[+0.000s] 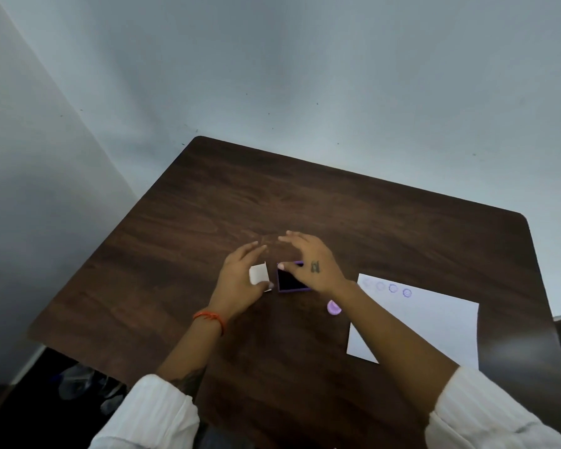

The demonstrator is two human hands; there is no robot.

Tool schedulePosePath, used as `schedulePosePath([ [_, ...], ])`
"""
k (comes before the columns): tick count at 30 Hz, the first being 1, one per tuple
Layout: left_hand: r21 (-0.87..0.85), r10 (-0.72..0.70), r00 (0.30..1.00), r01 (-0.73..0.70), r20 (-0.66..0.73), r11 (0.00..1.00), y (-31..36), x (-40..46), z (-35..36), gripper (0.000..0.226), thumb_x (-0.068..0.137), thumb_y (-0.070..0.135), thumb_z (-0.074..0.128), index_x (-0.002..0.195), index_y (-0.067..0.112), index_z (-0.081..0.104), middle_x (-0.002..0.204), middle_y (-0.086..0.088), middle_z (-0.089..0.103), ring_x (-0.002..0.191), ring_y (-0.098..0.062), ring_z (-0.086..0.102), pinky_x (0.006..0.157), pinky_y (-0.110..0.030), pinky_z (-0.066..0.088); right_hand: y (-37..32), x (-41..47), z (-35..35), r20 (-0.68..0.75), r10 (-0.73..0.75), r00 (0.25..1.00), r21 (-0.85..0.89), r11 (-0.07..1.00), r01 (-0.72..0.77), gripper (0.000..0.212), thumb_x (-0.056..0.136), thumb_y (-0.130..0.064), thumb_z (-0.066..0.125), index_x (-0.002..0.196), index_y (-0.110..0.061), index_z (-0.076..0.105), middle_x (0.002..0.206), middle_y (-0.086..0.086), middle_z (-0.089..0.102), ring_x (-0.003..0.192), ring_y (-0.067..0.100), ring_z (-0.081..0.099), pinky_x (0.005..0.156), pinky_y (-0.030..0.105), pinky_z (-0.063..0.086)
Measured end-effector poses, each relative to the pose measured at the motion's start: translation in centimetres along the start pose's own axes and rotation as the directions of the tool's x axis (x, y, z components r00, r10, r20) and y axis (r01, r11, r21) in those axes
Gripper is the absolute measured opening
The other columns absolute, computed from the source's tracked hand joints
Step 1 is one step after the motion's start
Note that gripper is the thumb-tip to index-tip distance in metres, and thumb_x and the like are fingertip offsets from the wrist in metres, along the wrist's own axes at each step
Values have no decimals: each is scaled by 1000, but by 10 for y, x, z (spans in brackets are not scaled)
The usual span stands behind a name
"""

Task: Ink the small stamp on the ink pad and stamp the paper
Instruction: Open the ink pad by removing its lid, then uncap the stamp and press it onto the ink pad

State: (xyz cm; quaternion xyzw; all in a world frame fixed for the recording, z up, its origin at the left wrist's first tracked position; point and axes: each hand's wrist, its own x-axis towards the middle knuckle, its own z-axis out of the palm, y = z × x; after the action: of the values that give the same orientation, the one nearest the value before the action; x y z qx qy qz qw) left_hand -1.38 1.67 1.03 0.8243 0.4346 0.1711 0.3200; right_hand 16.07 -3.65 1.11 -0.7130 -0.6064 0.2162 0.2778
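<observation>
The small stamp (334,307) lay on the table (208,202), a pale purple piece just beside the right forearm, between the ink pad (291,281) and the paper (434,322). It looked light and rigid, likely plastic, best pinched by its sides between thumb and fingertips; its shape was too blurred to tell more. The ink pad, a dark square in a purple case, sat open, shallow and apt to slide if pressed off-centre. The right hand (311,264) arched over it, grip spread wide and empty, thumb tip at the case's edge. The left hand (240,280) held a small white piece, probably the lid (259,274), beside the pad. The paper carried a row of faint round prints near its far edge.
</observation>
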Motion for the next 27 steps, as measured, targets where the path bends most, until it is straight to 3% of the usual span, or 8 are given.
schedulePosePath([
  [3,-64,83,996,-81,35,995,30,4,15,76,66,18,78,133,22,42,143,-3,40,132,-20,33,107,-29,25,16,-14,-22,-113,64,992,28,998,-62,52,77,-35,69,125,-26,51,138,3,51,128,20,42,104,28,26],
  [7,-129,108,986,-92,127,987,54,1,41,77,66,20,78,134,22,41,141,-3,42,129,-19,39,107,-34,36,31,-42,-38,-198,157,968,112,984,-136,50,75,-33,72,121,-21,56,129,7,59,118,22,54,100,40,46],
  [12,-159,65,970,-28,234,987,61,-14,73,66,71,25,74,130,17,45,133,-6,51,118,-18,49,98,-29,42,44,-85,-35,-176,192,966,216,965,-152,44,73,-27,75,114,-15,63,112,8,68,98,20,64,86,29,53],
  [15,-116,25,970,4,243,993,61,-21,89,53,73,21,73,122,14,53,123,-8,58,107,-17,55,93,-27,45,47,-102,-24,-132,275,952,253,938,-236,38,74,-24,75,109,-13,65,102,2,68,88,10,63,70,4,46],
  [16,-105,14,971,12,239,994,61,-22,93,47,73,19,72,117,14,56,119,-8,60,104,-17,56,93,-29,47,47,-105,-20,-128,282,951,247,938,-245,32,76,-26,73,105,-13,66,98,0,69,84,7,62,66,2,44],
  [18,-89,8,972,13,234,996,63,-22,99,36,76,18,70,110,14,61,113,-8,63,100,-17,57,93,-33,49,48,-109,-14,-111,255,961,220,949,-227,23,82,-33,66,95,-14,69,90,2,73,77,5,62,65,6,43],
  [23,-60,7,974,7,226,998,65,-19,107,24,80,16,65,104,14,64,108,-8,64,97,-17,58,91,-31,47,45,-108,-10,-120,258,959,210,950,-229,25,87,-34,59,88,-11,68,85,7,73,76,16,65,70,25,50],
  [27,-74,21,976,-5,219,997,64,-19,106,26,80,17,66,105,15,63,107,-6,63,95,-14,58,88,-27,48,45,-108,-12,-137,263,955,258,940,-222,16,85,-26,63,86,-10,68,84,8,73,75,16,65,69,22,50],
])
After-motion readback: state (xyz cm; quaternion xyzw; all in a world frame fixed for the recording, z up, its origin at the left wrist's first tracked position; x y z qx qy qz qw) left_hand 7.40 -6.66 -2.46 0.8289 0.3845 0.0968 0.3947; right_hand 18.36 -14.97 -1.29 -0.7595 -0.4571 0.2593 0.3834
